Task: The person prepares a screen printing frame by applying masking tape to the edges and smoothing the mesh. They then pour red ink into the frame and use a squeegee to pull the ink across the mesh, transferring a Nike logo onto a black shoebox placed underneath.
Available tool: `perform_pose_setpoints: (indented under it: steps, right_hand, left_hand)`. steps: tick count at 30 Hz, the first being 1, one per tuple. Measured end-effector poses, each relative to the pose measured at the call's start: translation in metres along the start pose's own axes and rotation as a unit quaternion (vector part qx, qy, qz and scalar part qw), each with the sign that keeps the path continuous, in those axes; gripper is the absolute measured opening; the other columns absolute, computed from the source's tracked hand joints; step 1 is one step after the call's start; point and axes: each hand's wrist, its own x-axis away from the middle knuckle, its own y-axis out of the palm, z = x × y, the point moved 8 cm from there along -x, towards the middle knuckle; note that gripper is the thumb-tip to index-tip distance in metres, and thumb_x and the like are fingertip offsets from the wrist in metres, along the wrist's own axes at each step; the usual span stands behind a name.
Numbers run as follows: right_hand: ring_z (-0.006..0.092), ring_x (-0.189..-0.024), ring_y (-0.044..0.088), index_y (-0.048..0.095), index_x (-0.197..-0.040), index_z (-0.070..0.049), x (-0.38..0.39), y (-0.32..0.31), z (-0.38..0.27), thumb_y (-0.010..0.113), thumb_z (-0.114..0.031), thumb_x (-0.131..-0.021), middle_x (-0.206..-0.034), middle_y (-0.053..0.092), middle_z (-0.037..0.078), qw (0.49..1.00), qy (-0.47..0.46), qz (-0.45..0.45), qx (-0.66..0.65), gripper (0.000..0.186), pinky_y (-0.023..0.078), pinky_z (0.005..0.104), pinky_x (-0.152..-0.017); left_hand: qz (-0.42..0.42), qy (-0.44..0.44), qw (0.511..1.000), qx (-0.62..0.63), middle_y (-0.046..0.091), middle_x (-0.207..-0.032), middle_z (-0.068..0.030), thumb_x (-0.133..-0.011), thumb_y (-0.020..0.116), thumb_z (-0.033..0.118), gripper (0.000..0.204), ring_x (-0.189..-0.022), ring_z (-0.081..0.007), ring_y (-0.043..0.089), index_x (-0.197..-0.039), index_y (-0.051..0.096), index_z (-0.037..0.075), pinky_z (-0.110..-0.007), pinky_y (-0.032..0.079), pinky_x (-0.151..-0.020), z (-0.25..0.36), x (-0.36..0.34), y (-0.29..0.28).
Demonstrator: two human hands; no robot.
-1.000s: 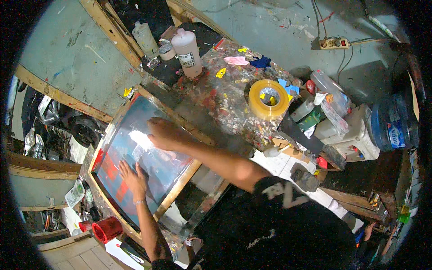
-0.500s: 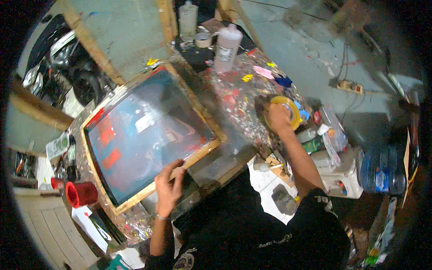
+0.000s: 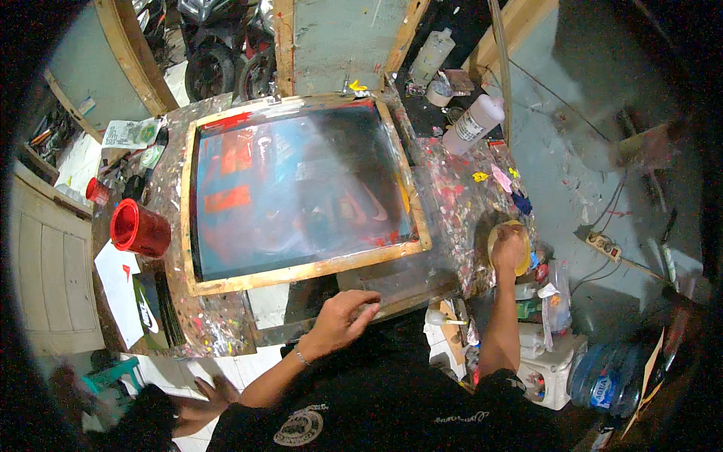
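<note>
My left hand [image 3: 343,320] is just off the near edge of a wood-framed printing screen [image 3: 309,280], its fingers loosely bent and nothing visible in them. The screen's mesh is smeared blue, dark and red. At the right side of the paint-spattered table, my right hand [image 3: 510,248] is closed on a yellow roll of tape [image 3: 521,260]; the fingertips are partly hidden. Beyond that hand lie a dark blue scrap [image 3: 521,203], a pink scrap [image 3: 501,178] and a yellow scrap [image 3: 480,177].
A red paint pot [image 3: 141,230] stands left of the screen, near printed sheets [image 3: 120,294]. A pale bottle [image 3: 474,124] stands at the back right. Jugs and a blue water bottle [image 3: 602,380] are low on the right. Part of another person [image 3: 199,410] shows at lower left.
My view has turned, so the screen sits more level and more of the left side shows. My left hand is now farther from the frame. My right hand stays at the tape roll.
</note>
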Motion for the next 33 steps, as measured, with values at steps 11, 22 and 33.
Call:
perform_pose_setpoints:
  steps: [11, 22, 33]
  right_hand:
    - [0.0244, -0.106, 0.059, 0.07, -0.099, 0.003, 0.026, -0.15, 0.1, 0.069, -0.011, -0.089, -0.119, 0.064, 0.012, 0.913, 0.069, 0.077, -0.394, 0.017, 0.046, 0.0365, -0.096]
    - [0.0204, -0.113, 0.056, 0.07, -0.088, 0.001, 0.207, -0.107, 0.011, 0.073, -0.005, -0.084, -0.118, 0.064, 0.011, 0.818, 0.201, -0.201, -0.5, 0.009, 0.043, 0.0351, -0.099]
    - [0.0305, -0.121, 0.059, 0.037, -0.151, -0.009, 0.27, -0.088, -0.066, 0.085, -0.02, -0.073, -0.132, 0.058, 0.017, 0.753, 0.178, -0.277, -0.57, 0.092, 0.053, 0.0396, -0.097]
  left_hand:
    - [-0.044, 0.161, 0.977, 0.129, 0.065, -0.121, -0.0183, -0.092, 0.071, 0.027, 0.041, -0.114, -0.0372, 0.061, -0.124, 0.063, 0.003, -0.045, 0.049, -0.097, 0.1, -0.082, 0.111]
    - [-0.188, 0.134, 0.971, 0.067, 0.057, -0.141, -0.0149, -0.09, 0.071, 0.031, 0.046, -0.139, -0.04, 0.043, -0.13, 0.064, 0.008, -0.054, 0.03, -0.118, 0.085, -0.026, 0.187]
    - [-0.148, -0.033, 0.988, -0.02, 0.067, -0.126, -0.0162, -0.09, 0.072, 0.02, 0.026, -0.118, -0.0394, 0.064, -0.114, 0.075, 0.012, -0.046, 0.048, -0.107, 0.044, 0.019, 0.142]
